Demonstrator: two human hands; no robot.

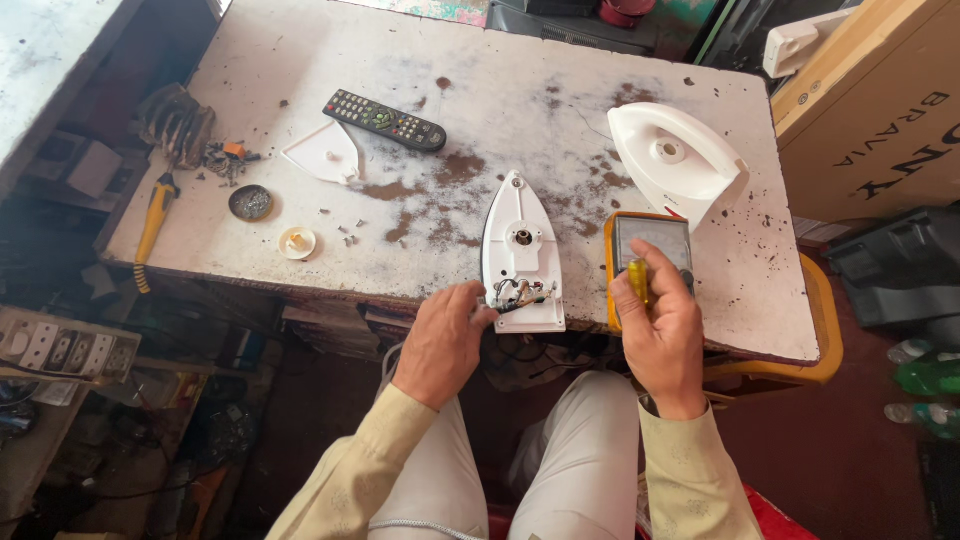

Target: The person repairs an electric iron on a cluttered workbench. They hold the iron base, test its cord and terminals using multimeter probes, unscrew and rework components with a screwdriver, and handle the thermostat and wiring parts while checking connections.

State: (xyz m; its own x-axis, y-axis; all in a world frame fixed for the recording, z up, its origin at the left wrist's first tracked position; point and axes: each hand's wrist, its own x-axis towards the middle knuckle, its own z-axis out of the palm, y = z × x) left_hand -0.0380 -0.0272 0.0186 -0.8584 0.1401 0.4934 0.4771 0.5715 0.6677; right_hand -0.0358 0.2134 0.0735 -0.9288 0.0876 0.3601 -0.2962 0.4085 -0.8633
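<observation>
Worn white table [560,90], rust-stained. Iron cover [675,160] lies far right; opened iron base [522,250] sits at the near edge. Yellow multimeter [650,250] just beside it. My left hand [440,340] pinches the base's rear wiring. My right hand [665,330] is clamped on a yellow screwdriver [637,282] over the meter.

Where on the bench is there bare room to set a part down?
Bare patches: the table top between remote and white iron cover, and the front-left edge below the small white cap. Crowded: around the iron base, meter and both hands.
</observation>
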